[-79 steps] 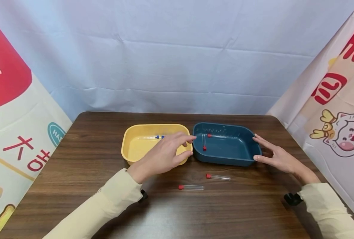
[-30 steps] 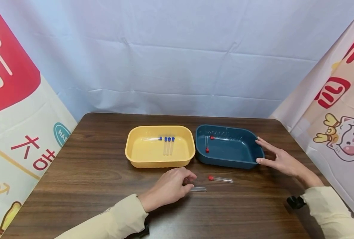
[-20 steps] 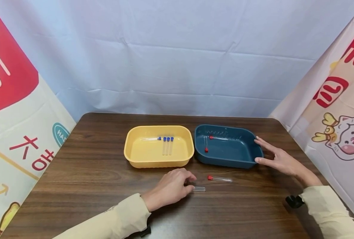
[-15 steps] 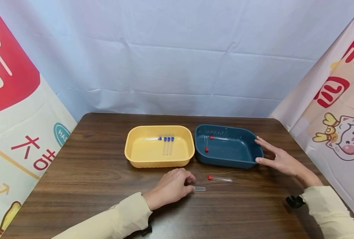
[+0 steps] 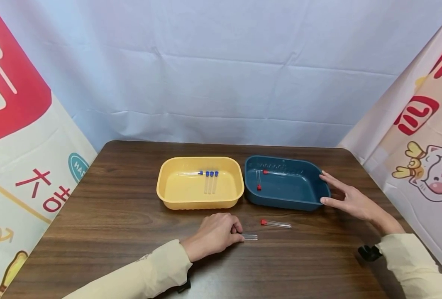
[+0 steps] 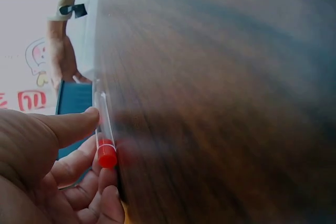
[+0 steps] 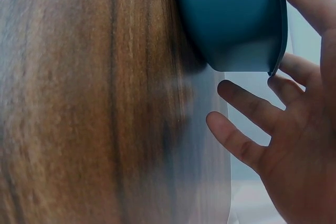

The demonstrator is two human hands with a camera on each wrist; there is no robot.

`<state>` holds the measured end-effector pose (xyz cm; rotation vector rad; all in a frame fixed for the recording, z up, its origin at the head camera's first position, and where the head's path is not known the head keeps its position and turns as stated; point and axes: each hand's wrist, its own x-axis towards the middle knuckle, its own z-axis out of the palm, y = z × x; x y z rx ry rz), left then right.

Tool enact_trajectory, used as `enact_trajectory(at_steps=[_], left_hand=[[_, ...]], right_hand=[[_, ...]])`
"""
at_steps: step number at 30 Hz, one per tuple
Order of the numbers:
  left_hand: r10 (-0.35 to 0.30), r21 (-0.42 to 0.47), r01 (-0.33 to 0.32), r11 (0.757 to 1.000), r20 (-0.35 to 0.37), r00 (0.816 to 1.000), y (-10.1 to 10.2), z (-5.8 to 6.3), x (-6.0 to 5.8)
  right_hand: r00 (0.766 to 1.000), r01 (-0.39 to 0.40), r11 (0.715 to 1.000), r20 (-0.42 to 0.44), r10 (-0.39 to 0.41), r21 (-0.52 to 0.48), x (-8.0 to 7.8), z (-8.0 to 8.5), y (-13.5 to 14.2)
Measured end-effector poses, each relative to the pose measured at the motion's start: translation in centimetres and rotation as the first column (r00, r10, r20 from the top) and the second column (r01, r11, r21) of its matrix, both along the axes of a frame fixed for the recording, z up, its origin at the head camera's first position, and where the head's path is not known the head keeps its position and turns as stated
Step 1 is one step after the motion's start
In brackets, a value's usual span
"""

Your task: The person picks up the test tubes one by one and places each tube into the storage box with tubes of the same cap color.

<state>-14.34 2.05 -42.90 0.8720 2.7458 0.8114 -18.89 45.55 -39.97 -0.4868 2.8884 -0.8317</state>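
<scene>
My left hand [image 5: 216,234] pinches a clear test tube [image 5: 250,237] between thumb and fingers, low over the table. Its red cap [image 6: 107,156] shows in the left wrist view, while in the head view the hand covers it. My right hand [image 5: 351,202] touches the right end of a dark blue tray [image 5: 282,204], its fingers spread and mostly straight. Inside that tray lie two red-capped tubes, one of them a test tube with its cap [image 5: 259,187] toward me. Another red-capped test tube [image 5: 276,224] lies on the table in front of the blue tray.
A yellow tray [image 5: 198,205] stands left of the blue one, almost against it, holding several blue-capped test tubes [image 5: 210,182]. Both rest on a brown wooden table [image 5: 105,232]. A pale cloth [image 5: 221,83] hangs behind, with printed cloths at both sides.
My left hand has come from above the yellow tray down to the nearer red-capped test tube, and its fingers have closed on it. My right hand stays at the blue tray.
</scene>
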Motion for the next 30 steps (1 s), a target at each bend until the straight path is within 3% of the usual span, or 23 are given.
enact_trajectory(at_steps=[9,21,30], left_hand=[[0.001,-0.035,-0.001,0.999,-0.022,1.000,-0.08,-0.02,-0.24],[-0.001,-0.009,0.001,1.000,-0.019,1.000,-0.31,0.15,0.01],[0.001,0.042,-0.003,0.999,0.050,0.999,-0.35,0.45,0.25]], right_hand=[[1.000,-0.001,1.000,-0.010,0.001,0.002,-0.11,-0.01,-0.05],[1.000,0.004,1.000,0.004,-0.004,-0.004,0.00,-0.01,-0.01],[1.000,0.005,1.000,0.001,-0.005,-0.006,0.04,-0.08,0.02]])
